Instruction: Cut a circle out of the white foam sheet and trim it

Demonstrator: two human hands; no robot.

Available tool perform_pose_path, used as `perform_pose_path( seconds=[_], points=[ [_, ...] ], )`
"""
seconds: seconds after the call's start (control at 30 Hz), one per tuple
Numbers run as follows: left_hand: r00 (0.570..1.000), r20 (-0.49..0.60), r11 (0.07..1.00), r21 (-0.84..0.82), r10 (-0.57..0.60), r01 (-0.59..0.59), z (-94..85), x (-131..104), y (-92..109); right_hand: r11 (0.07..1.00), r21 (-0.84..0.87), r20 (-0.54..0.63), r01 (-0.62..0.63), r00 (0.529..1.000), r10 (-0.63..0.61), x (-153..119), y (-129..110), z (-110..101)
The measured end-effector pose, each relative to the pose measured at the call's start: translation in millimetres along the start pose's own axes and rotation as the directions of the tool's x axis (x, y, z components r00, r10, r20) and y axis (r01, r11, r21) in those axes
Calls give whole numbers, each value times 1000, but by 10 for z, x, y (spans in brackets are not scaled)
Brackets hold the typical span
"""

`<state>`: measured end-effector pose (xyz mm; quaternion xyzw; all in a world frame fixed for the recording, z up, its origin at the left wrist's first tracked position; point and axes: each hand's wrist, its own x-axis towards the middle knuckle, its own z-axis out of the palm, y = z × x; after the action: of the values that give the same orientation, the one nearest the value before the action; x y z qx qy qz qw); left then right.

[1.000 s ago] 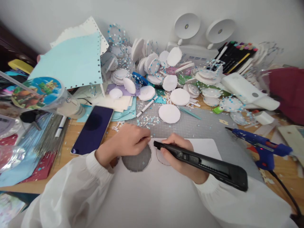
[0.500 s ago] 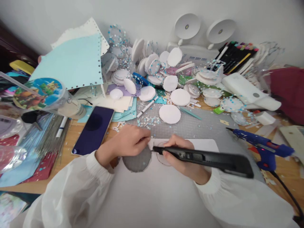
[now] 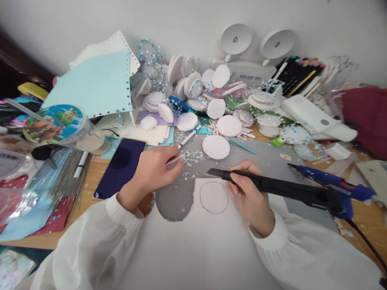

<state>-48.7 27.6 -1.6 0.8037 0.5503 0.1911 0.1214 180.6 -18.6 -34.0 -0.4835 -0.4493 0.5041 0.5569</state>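
Note:
My right hand [image 3: 252,197] grips a black utility knife [image 3: 290,188], its blade out and pointing left above the cutting mat [image 3: 256,161]. Between the thumb and fingers of my left hand [image 3: 155,169] is a thin white scrap [image 3: 174,160], mostly hidden by the fingers. Under both hands lies a white board [image 3: 199,249]. A round gap is cut into its far edge below my left hand, with the grey mat showing through. Beside the gap, a drawn circle [image 3: 214,197] is marked on the board near my right hand. White cut discs [image 3: 215,147] lie beyond.
A phone [image 3: 120,167] and a lidded cup [image 3: 60,125] are on the left. To the right lies a blue glue gun [image 3: 329,181] with its cord. Many decorated discs, a white twin-head lamp [image 3: 236,38] and markers [image 3: 302,76] crowd the back.
My left hand has lifted away from the board, taking a white scrap. The knife has moved right and back off the board, uncovering the drawn circle.

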Motion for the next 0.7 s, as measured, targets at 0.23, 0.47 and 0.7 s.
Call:
perform_pose_path(
  seconds=[0.23,0.47,0.7],
  points=[
    [985,-163,998,14,58,-56,79,31,-28,997,-46,-63,58,996,-61,76,-63,-45],
    [971,-160,984,-2,177,-180,118,9,85,994,-41,-106,105,988,-109,108,-115,-75],
    [987,-93,990,-45,132,-137,94,18,103,995,-37,-80,98,992,-101,76,-125,-83]
  ],
)
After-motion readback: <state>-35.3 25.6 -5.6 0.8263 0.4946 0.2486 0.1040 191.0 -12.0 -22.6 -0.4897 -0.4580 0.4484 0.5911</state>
